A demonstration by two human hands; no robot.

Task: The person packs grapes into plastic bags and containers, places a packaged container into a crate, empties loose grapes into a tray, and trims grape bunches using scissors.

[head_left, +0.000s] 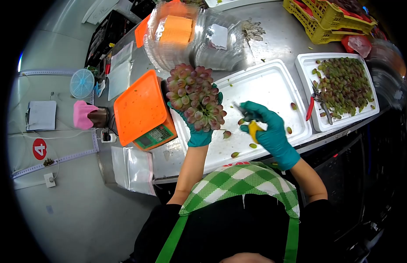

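A bunch of reddish-green grapes rests in my left hand, which wears a teal glove. The glove is wrapped around the underside of the bunch, and most of its fingers are hidden by the grapes. Just right of the bunch, my gloved right hand is closed around small snips with a yellow handle. Their blades point toward the bunch and look blurred. Beneath both hands lies a shallow white tray, where several loose grapes are scattered.
An orange-topped scale stands left of the tray. Clear plastic containers are stacked behind. At right, another white tray holds many loose grapes and red-handled snips. Yellow crates stand at the back right.
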